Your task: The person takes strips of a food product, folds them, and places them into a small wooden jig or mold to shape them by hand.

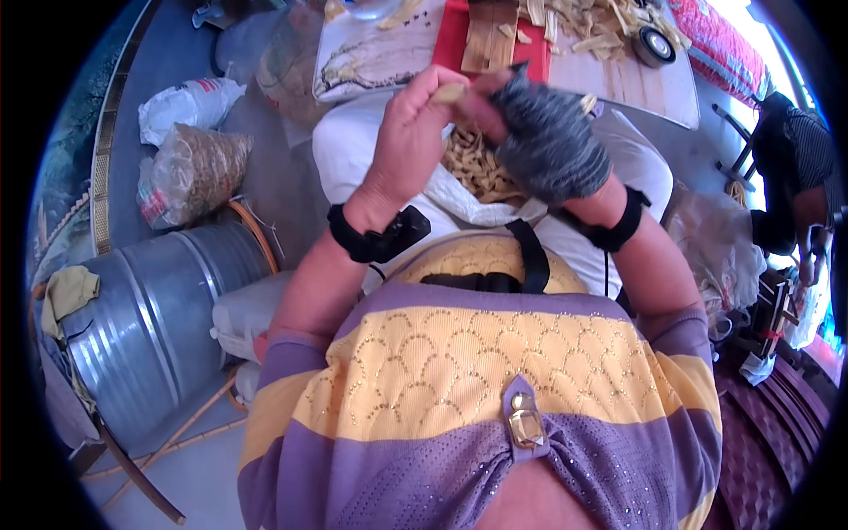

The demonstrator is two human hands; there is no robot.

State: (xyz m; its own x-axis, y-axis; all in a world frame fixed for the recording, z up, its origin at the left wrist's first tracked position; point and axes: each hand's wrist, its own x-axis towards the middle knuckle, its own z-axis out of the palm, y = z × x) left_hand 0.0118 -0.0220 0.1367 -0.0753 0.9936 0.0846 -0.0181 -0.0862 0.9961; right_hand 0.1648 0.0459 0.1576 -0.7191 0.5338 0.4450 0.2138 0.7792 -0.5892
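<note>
My bare left hand [417, 129] pinches a pale yellow strip [449, 93], apparently dried plant material, between thumb and fingers. Close beside it is my right hand [546, 136] in a grey fingerless glove, its bare fingertips blurred by motion near the strip. Whether those fingers hold anything is not clear. A small pale end [588, 103] shows at the glove's far side; what it belongs to is hidden. Below both hands, a white woven sack [464, 202] lies open in my lap, filled with short, curled pale strips [482, 165].
Ahead stands a low table [616, 86] bearing a wooden board [489, 40] on red cloth, longer pale strips [583, 20] and a black round object [656, 46]. Left are a metal drum [165, 324] and filled plastic bags [199, 172]. Another person [801, 152] is at right.
</note>
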